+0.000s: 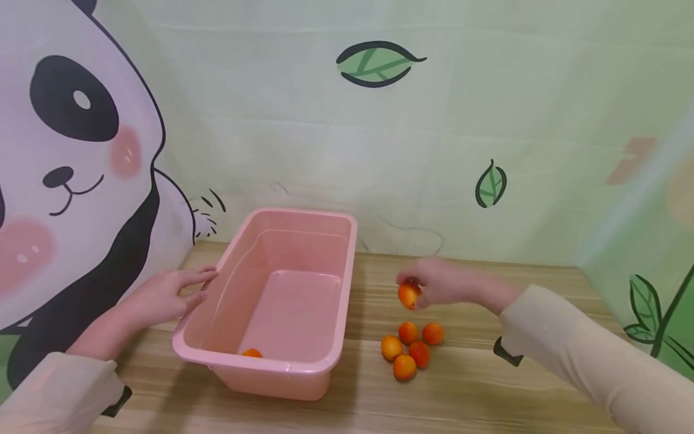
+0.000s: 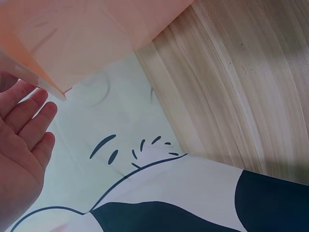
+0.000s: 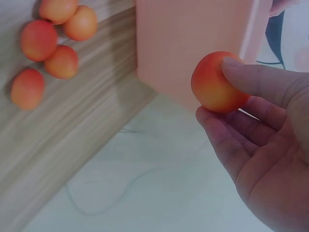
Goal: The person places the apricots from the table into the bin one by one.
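Head camera looks down and forward; closer wrist views share the tub (image 1: pixel 271 365).

Even light, glare on R wall (image 1: pixel 640 241), faint shadow by tub (image 1: pixel 271 383), wrist pics dimmer, prob. soft-focus

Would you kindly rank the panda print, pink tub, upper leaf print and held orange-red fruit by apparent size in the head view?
1. Panda print
2. Pink tub
3. Upper leaf print
4. Held orange-red fruit

I see the right hand (image 1: pixel 440 281) pinching a round red-orange fruit (image 1: pixel 408 296), five fruits (image 1: pixel 419 354) beside a pink tub (image 1: pixel 271 384), and another fruit (image 1: pixel 252 353) inside.
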`<action>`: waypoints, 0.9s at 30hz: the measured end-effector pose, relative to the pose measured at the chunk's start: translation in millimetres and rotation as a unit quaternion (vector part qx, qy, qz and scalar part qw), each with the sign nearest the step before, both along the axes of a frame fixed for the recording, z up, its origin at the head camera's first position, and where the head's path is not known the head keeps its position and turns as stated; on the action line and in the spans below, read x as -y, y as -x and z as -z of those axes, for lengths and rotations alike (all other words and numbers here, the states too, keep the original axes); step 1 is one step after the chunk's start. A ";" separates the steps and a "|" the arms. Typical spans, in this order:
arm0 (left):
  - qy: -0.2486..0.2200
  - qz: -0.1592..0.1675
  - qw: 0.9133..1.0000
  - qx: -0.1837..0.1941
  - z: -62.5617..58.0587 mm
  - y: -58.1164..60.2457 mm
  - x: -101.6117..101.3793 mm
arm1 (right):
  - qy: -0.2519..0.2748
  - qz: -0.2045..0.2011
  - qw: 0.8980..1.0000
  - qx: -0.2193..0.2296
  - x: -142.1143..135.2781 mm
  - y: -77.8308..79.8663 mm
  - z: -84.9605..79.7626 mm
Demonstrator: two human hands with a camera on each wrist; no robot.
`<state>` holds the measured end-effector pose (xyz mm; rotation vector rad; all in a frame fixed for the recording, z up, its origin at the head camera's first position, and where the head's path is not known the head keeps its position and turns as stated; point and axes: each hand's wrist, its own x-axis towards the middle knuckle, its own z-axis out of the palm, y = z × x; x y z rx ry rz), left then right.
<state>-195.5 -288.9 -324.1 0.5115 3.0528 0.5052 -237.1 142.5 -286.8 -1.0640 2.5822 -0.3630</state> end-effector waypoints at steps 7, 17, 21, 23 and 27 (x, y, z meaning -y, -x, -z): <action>0.005 0.004 1.000 -0.009 1.7 0.7 1.3 | -0.020 -0.011 0.999 -0.022 20.8 2.1 -14.5; 0.003 0.012 1.000 -0.021 3.5 1.8 2.0 | -0.044 -0.046 0.997 -0.047 54.0 1.4 -27.4; 0.000 0.007 1.000 -0.008 3.1 1.6 2.4 | -0.042 -0.058 0.997 -0.039 69.0 -2.1 -33.2; 0.000 0.005 1.000 -0.003 3.2 1.5 2.5 | -0.040 -0.062 0.997 -0.034 77.4 -4.2 -36.9; -0.001 0.003 1.000 -0.005 3.7 1.4 2.8 | -0.023 -0.080 0.996 -0.024 94.1 -3.5 -39.9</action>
